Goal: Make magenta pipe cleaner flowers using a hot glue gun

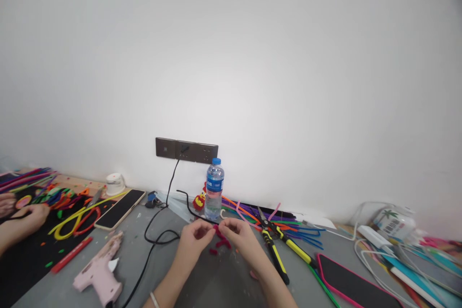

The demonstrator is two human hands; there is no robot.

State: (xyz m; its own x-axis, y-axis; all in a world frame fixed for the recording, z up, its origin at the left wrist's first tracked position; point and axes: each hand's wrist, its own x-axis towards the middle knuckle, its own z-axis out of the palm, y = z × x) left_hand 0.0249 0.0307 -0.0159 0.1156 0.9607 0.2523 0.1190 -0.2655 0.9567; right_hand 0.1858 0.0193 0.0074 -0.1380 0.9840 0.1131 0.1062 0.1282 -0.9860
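My left hand [197, 239] and my right hand [236, 235] are close together above the grey table, thumbs and fingertips pinched. A thin black pipe cleaner [197, 215] runs from a bent free end at the upper left, past the left fingers, to the right fingertips. Both hands appear closed on it, though the exact grip is partly hidden. Just below and between the fingertips are short dark-pink fuzzy pieces [224, 243]; whether one touches the fingers I cannot tell.
Behind the hands stands a water bottle [214, 190] beside a small red-and-yellow figure [199, 200]. Yellow-black pliers [270, 245], loose pipe cleaners [306, 236] and a pink-edged phone [353, 284] lie right. Left are a pink glue gun [99, 274], another phone [121, 209] and another person's hand [31, 219].
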